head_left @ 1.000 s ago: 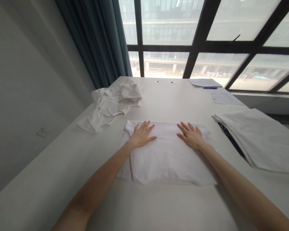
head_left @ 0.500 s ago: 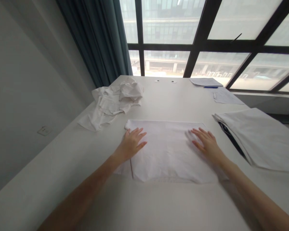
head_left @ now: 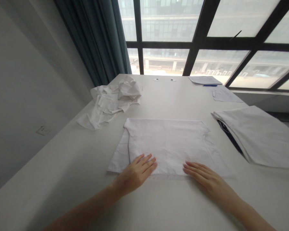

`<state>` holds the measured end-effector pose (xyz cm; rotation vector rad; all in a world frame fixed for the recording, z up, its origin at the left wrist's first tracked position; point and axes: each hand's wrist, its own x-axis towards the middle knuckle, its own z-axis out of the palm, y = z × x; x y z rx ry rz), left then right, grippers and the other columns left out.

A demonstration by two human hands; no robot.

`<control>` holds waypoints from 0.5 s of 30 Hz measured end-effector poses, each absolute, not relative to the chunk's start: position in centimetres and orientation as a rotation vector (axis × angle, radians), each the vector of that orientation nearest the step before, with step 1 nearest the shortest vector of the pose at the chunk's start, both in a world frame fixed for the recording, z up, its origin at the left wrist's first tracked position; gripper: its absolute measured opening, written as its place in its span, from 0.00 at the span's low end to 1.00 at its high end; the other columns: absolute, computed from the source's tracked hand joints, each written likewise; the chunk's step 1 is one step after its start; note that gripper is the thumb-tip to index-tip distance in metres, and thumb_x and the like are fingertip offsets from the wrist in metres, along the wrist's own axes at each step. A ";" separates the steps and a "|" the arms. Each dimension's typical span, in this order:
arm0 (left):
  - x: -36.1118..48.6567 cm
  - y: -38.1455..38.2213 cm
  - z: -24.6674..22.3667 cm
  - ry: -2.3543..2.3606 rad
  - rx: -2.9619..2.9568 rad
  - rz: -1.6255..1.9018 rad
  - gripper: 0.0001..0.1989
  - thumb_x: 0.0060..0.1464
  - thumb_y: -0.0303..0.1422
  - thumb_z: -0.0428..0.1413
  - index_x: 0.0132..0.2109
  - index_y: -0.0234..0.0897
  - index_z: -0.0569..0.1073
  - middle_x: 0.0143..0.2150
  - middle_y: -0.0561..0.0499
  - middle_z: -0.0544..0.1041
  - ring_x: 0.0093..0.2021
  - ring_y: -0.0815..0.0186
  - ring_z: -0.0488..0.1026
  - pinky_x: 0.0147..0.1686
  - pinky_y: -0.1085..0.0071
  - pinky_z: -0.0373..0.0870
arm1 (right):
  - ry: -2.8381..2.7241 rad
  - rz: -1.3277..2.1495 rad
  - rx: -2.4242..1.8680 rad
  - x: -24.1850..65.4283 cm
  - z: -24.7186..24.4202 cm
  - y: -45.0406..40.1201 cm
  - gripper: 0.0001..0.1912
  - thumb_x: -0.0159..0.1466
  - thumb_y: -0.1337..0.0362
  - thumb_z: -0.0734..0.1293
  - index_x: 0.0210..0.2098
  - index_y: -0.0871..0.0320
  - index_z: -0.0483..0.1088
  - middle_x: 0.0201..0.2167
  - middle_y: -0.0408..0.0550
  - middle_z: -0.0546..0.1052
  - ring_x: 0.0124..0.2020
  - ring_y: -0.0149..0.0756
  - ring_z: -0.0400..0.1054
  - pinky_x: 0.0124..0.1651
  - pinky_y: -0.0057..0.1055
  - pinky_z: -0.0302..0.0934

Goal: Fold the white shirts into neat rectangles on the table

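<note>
A folded white cloth garment [head_left: 168,138] lies flat on the white table in front of me, with side flaps spreading out at its lower left and lower right. My left hand [head_left: 137,171] rests flat on its near edge, left of the middle, fingers extended and holding nothing. On the near edge at the right lies my right hand [head_left: 207,179], palm down with fingers stretched out, also holding nothing. The cloth between the hands is lightly wrinkled.
Crumpled white cloth [head_left: 108,101] lies at the back left. A folded white cloth with something dark inside [head_left: 262,138] is at the right. Papers [head_left: 227,95] and a blue pen [head_left: 210,85] lie at the back right of the table [head_left: 163,205], near the window.
Both hands have moved toward me over the cloth, from its upper part to its near edge. The side flaps now show more fully.
</note>
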<state>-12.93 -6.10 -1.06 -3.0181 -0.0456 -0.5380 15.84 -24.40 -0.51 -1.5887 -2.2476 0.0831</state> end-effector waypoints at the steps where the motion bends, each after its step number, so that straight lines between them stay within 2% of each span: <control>1: -13.0 -6.0 -0.9 -0.032 -3.015 -0.544 0.17 0.67 0.25 0.42 0.58 0.30 0.68 0.57 0.42 0.74 0.61 0.57 0.67 0.57 0.57 0.66 | -2.254 0.092 -1.575 16.1 -0.3 -24.6 0.23 0.70 0.69 0.56 0.63 0.50 0.63 0.56 0.48 0.73 0.58 0.36 0.66 0.58 0.37 0.65; 6: -13.5 -5.9 -0.9 0.006 -3.044 -0.540 0.18 0.67 0.26 0.43 0.59 0.32 0.67 0.58 0.42 0.73 0.63 0.57 0.64 0.60 0.54 0.62 | -2.288 0.130 -1.523 16.5 -0.3 -25.3 0.23 0.71 0.65 0.54 0.65 0.49 0.59 0.58 0.46 0.71 0.61 0.36 0.63 0.63 0.37 0.59; 12: -13.8 -6.0 -2.1 -0.010 -3.094 -0.474 0.19 0.65 0.27 0.47 0.61 0.38 0.66 0.61 0.43 0.71 0.65 0.54 0.61 0.62 0.49 0.59 | -2.316 0.155 -1.527 16.7 -1.7 -25.5 0.24 0.71 0.63 0.57 0.66 0.48 0.58 0.60 0.45 0.69 0.62 0.37 0.60 0.64 0.39 0.57; 15: -14.0 -6.1 -1.8 -0.017 -3.138 -0.431 0.19 0.64 0.29 0.51 0.61 0.42 0.66 0.62 0.43 0.69 0.66 0.52 0.58 0.62 0.47 0.57 | -2.313 0.175 -1.525 16.6 -1.6 -25.7 0.25 0.70 0.65 0.58 0.65 0.47 0.59 0.60 0.46 0.69 0.63 0.38 0.59 0.64 0.40 0.57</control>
